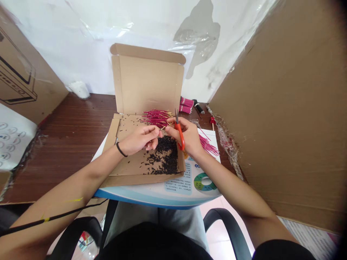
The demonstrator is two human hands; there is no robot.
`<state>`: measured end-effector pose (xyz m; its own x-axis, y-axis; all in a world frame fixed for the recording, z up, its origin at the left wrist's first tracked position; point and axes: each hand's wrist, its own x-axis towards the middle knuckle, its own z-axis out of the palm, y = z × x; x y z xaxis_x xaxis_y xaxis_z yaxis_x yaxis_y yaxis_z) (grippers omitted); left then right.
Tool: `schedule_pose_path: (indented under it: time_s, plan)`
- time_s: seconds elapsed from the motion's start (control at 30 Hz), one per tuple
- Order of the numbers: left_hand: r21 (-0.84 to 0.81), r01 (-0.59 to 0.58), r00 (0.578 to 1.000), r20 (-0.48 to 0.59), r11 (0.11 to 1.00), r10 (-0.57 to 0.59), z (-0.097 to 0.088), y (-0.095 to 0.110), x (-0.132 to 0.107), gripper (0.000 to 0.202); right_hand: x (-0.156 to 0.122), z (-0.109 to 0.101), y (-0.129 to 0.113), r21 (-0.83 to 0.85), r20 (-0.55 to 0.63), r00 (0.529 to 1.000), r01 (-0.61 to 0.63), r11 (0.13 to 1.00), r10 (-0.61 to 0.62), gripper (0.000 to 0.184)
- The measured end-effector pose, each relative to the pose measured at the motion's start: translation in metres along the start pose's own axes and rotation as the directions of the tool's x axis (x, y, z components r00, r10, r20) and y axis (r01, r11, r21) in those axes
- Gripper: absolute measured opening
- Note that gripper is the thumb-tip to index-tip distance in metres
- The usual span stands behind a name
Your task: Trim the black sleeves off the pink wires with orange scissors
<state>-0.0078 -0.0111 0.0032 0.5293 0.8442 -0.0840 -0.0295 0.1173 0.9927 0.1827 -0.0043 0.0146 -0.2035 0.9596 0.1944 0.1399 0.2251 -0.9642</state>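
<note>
My left hand (pixel 142 139) is closed in a pinch over an open flat cardboard box (pixel 130 159), holding a thin pink wire with a gold tip that points toward my right hand. My right hand (pixel 189 137) grips orange-handled scissors (pixel 179 131), blades up, next to that wire's tip. A fan of pink wires (pixel 157 117) lies at the back of the box. A heap of small black cut bits (pixel 166 157) covers the box floor under both hands. More pink wires (pixel 208 146) lie to the right of my right hand.
The box rests on a printed white and blue board (pixel 189 187) on my lap, against a brown wooden table (pixel 67 133). Bundles of pink wires (pixel 186 104) and a black item (pixel 198 107) lie behind. Large cardboard sheets stand at right (pixel 284 119) and left (pixel 18 72).
</note>
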Motion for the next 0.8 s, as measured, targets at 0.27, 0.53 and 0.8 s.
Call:
schedule_pose_path:
  time_s: [0.27, 0.53, 0.8]
  plan:
    - [-0.065, -0.013, 1.0, -0.019, 0.998, 0.012, 0.013, -0.006, 0.002, 0.039, -0.002, 0.007, 0.002, 0.243, 0.094, 0.99, -0.126, 0.962, 0.106, 0.045]
    - [-0.107, -0.017, 1.0, -0.018, 0.994, 0.015, 0.015, -0.007, 0.002, 0.042, -0.002, 0.008, -0.003, 0.264, 0.092, 0.989, -0.135, 0.955, 0.114, 0.054]
    - [-0.094, -0.017, 1.0, -0.007, 0.995, 0.016, 0.016, -0.008, 0.002, 0.04, -0.001, 0.007, -0.002, 0.291, 0.128, 0.984, -0.156, 0.944, 0.124, 0.056]
